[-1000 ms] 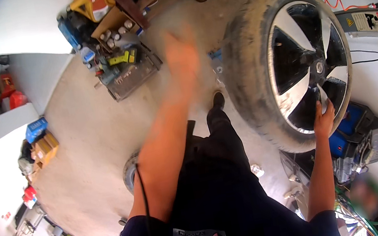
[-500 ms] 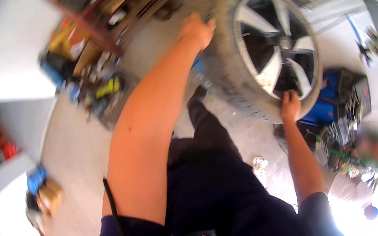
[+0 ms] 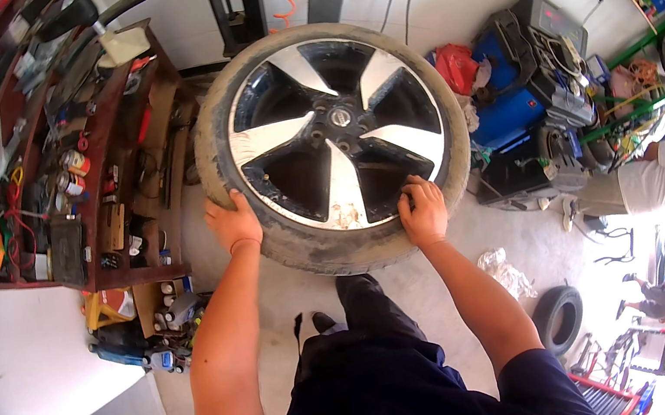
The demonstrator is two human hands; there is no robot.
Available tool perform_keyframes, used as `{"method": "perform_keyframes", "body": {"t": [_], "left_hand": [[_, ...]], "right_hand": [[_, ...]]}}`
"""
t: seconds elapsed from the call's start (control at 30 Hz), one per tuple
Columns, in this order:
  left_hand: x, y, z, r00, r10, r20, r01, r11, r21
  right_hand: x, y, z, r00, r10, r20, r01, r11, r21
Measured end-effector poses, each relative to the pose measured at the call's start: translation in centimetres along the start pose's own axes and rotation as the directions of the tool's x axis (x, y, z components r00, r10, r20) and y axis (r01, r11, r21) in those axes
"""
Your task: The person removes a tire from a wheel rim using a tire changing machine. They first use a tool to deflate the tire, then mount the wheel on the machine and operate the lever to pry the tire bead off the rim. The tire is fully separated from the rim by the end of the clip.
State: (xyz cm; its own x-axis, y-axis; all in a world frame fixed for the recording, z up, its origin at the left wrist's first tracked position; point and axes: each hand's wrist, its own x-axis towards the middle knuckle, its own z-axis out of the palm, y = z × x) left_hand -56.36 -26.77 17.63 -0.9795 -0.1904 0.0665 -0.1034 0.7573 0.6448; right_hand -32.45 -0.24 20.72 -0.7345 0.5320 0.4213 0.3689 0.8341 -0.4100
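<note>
A car wheel (image 3: 343, 179), with a dusty black tyre and a five-spoke silver and black alloy rim, fills the space before me, its outer face turned up toward me. At its lower left, my left hand (image 3: 234, 224) grips the tyre, thumb on the sidewall and fingers round the tread side. My right hand (image 3: 424, 210) is bent over the rim's lower right edge, its fingertips reaching into the gap between two spokes. The wheel's underside and what bears it from below are hidden.
Left stands a dark red shelf (image 3: 93, 247) crowded with tools and cans. Blue and black cases (image 3: 503, 122) lie to the right beside a green metal rack (image 3: 641, 107). A loose tyre (image 3: 559, 319) rests on the floor. Two people (image 3: 654, 184) are farther right.
The wheel now appears lower and further left, its face turned more toward me. My left hand has come down from its upper side to the lower left; my view has turned too.
</note>
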Motion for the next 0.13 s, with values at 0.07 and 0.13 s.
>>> {"method": "perform_keyframes", "body": {"t": [0.07, 0.13], "left_hand": [[0.13, 0.14, -0.43, 1.0, -0.006, 0.021, 0.006, 1.0, -0.007], [0.34, 0.28, -0.73, 0.998, -0.042, 0.048, 0.04, 0.998, 0.047]], "right_hand": [[0.01, -0.16, 0.1, 1.0, 0.03, 0.004, -0.03, 1.0, -0.001], [0.03, 0.04, 0.41, 1.0, -0.006, -0.003, 0.006, 1.0, -0.008]]}}
